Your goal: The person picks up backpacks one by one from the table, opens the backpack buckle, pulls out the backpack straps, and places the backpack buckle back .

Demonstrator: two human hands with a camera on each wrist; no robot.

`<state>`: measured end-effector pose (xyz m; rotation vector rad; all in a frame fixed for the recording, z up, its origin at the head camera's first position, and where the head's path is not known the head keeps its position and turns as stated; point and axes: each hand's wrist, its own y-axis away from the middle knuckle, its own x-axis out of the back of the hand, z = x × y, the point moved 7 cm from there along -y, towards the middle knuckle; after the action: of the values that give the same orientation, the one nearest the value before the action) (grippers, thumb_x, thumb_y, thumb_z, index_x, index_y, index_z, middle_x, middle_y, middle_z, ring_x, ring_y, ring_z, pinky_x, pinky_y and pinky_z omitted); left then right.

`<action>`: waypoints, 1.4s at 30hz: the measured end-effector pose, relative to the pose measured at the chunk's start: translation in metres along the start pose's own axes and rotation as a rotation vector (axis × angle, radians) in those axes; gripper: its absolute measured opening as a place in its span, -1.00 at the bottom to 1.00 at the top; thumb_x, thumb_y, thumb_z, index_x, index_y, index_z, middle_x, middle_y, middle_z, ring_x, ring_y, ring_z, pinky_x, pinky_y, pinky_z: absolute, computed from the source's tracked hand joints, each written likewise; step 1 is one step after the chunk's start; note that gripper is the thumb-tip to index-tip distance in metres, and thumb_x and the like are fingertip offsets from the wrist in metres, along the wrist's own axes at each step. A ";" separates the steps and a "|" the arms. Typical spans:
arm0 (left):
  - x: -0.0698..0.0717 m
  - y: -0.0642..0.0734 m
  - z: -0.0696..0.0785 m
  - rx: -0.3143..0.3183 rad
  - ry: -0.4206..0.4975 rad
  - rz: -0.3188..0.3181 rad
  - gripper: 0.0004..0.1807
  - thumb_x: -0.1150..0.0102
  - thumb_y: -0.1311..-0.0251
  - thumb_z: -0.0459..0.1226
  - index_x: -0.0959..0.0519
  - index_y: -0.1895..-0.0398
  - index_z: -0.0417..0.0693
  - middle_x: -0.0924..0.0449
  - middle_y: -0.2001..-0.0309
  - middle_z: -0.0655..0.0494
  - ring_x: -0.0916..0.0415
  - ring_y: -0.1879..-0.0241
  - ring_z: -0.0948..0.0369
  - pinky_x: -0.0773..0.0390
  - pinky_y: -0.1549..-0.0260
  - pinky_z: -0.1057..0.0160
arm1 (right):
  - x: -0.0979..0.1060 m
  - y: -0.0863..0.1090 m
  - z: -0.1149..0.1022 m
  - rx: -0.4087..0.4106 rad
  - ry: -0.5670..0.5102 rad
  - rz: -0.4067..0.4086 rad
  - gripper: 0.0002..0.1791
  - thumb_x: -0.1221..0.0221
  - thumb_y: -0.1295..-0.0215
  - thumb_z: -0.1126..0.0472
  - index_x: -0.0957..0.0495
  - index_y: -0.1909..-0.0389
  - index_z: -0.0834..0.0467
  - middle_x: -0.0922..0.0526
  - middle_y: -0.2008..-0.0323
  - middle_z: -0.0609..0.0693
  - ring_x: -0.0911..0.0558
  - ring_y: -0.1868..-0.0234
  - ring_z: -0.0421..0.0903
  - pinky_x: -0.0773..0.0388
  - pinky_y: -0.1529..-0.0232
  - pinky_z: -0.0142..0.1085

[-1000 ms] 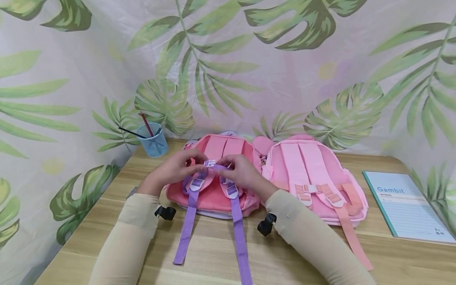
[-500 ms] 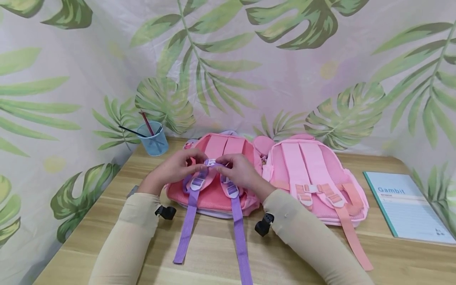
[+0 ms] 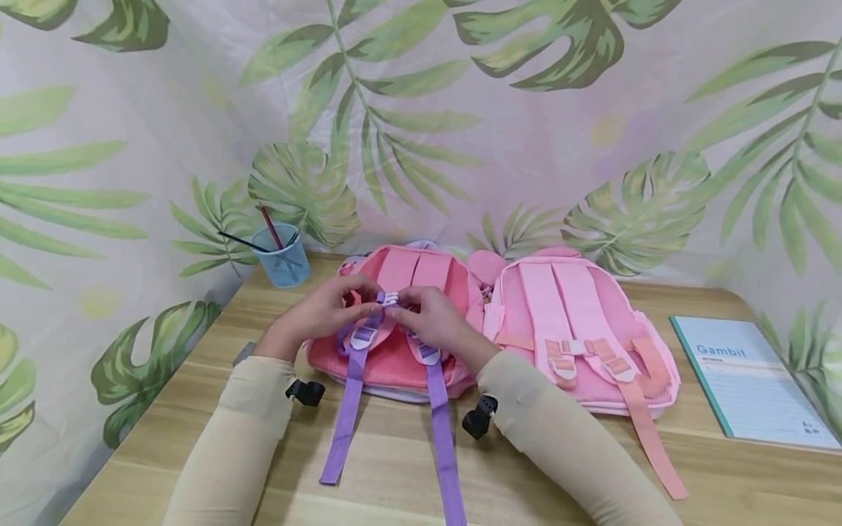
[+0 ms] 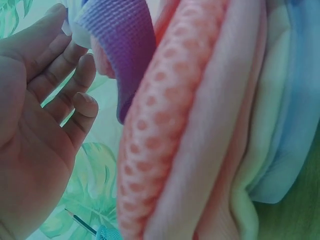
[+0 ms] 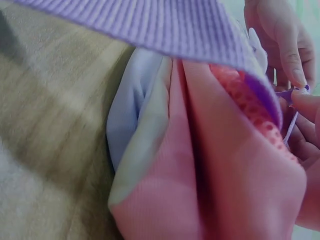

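A coral-pink backpack lies with its shoulder straps up, purple webbing trailing from its white adjusters toward the table's front. Above its straps, a white side-release buckle on purple webbing is held between both hands. My left hand pinches the buckle's left end between thumb and fingers. From the other side my right hand pinches its right end, fingertips close to the left ones. In the right wrist view the near purple strap crosses in front of the backpack, and the pinching fingertips show at the right edge.
A second, lighter pink backpack lies to the right, its white chest buckle joined. Beyond it is a Gambit notebook. A blue mesh cup with pencils stands at the back left of the wooden table.
My right hand has shifted slightly left, bringing its fingertips nearer to the left hand's at the buckle. Less purple webbing shows between them. My left hand stays in place.
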<state>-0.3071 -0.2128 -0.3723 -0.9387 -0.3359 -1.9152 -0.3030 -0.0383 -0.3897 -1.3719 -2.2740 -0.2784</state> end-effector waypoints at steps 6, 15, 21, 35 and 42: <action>0.001 -0.001 0.001 -0.027 0.011 0.006 -0.81 -0.42 -0.41 -0.27 -0.72 -0.03 0.02 -0.68 0.14 0.10 -0.51 0.10 0.09 -0.49 0.04 0.07 | 0.008 0.000 -0.001 0.000 0.002 -0.005 -0.65 -0.37 -0.50 0.09 -0.71 -0.18 0.17 -0.78 0.05 0.03 -0.66 0.13 -0.12 -0.63 0.09 -0.35; 0.003 -0.001 0.000 -0.013 -0.001 0.017 -0.80 -0.42 -0.41 -0.28 -0.74 -0.05 0.01 -0.68 0.13 0.09 -0.51 0.08 0.09 -0.49 0.04 0.08 | 0.017 0.002 0.001 0.009 0.118 -0.021 -0.66 -0.39 -0.48 0.02 -0.74 -0.12 0.11 -0.78 0.10 -0.03 -0.65 0.14 -0.11 -0.62 0.03 -0.29; 0.001 -0.001 -0.003 -0.003 -0.006 0.010 -0.78 -0.42 -0.41 -0.26 -0.72 -0.06 0.00 -0.69 0.12 0.09 -0.51 0.08 0.09 -0.52 0.01 0.03 | 0.013 0.002 0.001 0.003 0.120 -0.016 -0.70 -0.38 -0.49 0.06 -0.76 -0.10 0.13 -0.80 0.12 0.00 -0.66 0.18 -0.14 -0.63 0.07 -0.32; -0.001 0.002 0.000 -0.001 -0.043 -0.011 -0.77 -0.44 -0.38 -0.29 -0.73 -0.05 -0.01 -0.68 0.14 0.12 -0.54 0.11 0.11 -0.53 0.08 0.15 | 0.003 0.000 -0.001 0.015 0.154 0.029 -0.72 -0.41 -0.46 0.10 -0.78 -0.09 0.11 -0.83 0.07 0.00 -0.66 0.16 -0.15 -0.63 0.07 -0.32; -0.002 -0.002 0.001 -0.032 -0.080 -0.016 -0.81 -0.44 -0.38 -0.32 -0.75 -0.01 -0.02 -0.71 0.16 0.14 -0.55 0.13 0.15 -0.57 0.09 0.17 | 0.005 0.000 -0.002 -0.012 0.170 0.055 -0.69 -0.45 -0.42 0.06 -0.80 -0.09 0.10 -0.85 0.11 -0.02 -0.68 0.21 -0.19 -0.65 0.11 -0.32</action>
<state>-0.3078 -0.2098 -0.3727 -1.0382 -0.3616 -1.9065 -0.3042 -0.0350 -0.3849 -1.3602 -2.0953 -0.3759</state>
